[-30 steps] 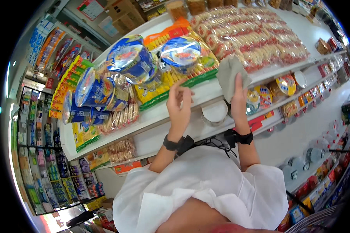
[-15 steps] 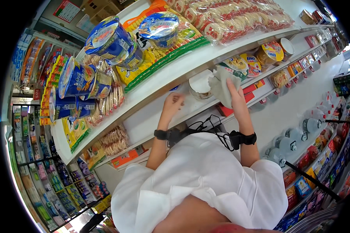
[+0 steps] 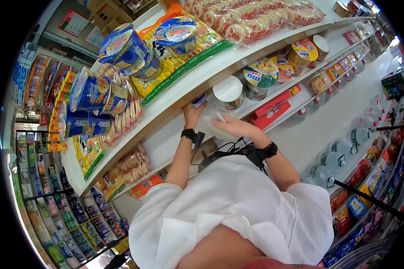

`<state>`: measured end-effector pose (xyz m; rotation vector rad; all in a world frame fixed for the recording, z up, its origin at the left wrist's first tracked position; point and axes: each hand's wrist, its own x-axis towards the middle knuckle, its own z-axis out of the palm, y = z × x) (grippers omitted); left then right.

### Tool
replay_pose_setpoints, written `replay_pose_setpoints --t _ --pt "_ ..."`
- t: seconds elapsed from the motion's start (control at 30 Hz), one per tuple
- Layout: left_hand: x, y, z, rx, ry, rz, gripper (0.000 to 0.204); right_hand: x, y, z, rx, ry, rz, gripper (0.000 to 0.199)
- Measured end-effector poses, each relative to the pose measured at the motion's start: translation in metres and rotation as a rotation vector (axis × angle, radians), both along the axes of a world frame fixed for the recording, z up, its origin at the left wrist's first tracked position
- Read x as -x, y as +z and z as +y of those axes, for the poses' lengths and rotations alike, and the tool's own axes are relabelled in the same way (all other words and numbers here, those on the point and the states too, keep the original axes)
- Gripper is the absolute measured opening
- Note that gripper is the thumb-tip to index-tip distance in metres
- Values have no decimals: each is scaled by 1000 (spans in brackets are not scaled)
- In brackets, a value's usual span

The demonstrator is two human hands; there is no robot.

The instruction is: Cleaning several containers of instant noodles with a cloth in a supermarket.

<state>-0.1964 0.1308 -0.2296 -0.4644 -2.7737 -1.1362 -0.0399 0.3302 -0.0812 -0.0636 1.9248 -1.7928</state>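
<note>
Now reaching with the left hand (image 3: 193, 115) in beneath the upper shelf (image 3: 202, 74), at a mostly hidden blue item (image 3: 198, 100); unclear whether gripping it. Half a second ago, apart from it. With the right hand (image 3: 241, 127), clasping a blurred grey cloth (image 3: 209, 125), brought from beside the green-lidded bowl (image 3: 260, 77) to near the left hand, before the white-lidded tub (image 3: 228, 90). Apparently busy within the lower shelf (image 3: 159, 143).

Bold white letters jump out on the green tub (image 3: 261, 76), more lettering runs across the blue tubs (image 3: 123, 47), and the wall sheet's (image 3: 73, 22) print is too small to read!
</note>
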Motion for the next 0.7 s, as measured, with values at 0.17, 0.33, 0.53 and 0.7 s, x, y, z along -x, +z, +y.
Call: replay_pose_setpoints --t 0.17,0.33,0.53,0.7 --pt "-6 -10 23 -2 80 47 71 -13 16 8 -92 -70 -90 57" --pt "0 -32 21 -28 259 50 63 -25 -7 5 2 -166 -97 55" --pt "-9 -26 -2 -242 344 -64 43 -26 -25 -11 8 -267 -114 54" --pt "-64 48 -36 -324 196 13 40 -14 -36 -35 -143 -344 -174 56"
